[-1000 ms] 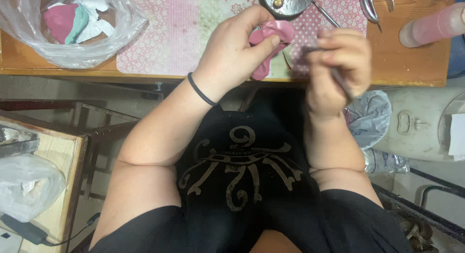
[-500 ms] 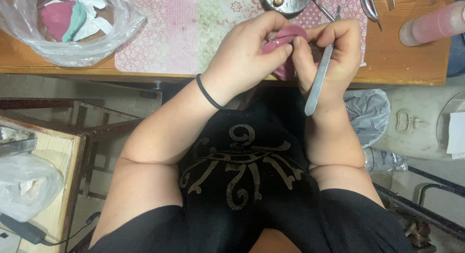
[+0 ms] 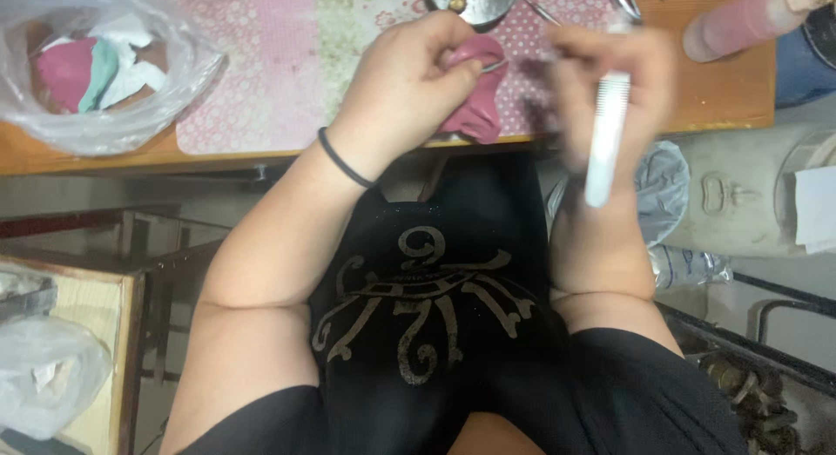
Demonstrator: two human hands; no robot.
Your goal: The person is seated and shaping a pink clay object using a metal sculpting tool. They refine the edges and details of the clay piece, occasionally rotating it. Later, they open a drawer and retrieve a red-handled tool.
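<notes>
Beside a clear plastic bag and metal dish on the bench, the left hand grips pink clay, while right hand fingers pinch an upright white tool.

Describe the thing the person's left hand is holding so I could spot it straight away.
Start at the wooden table along the top, then find the pink patterned mat lying on it. At the mat's near edge the left hand grips a dark pink lump, soft-looking and rounded. Unlike the pink pieces inside the clear plastic bag on the left, it lies loose in the hand, beside the blurred right hand with its slim white tool.
</notes>
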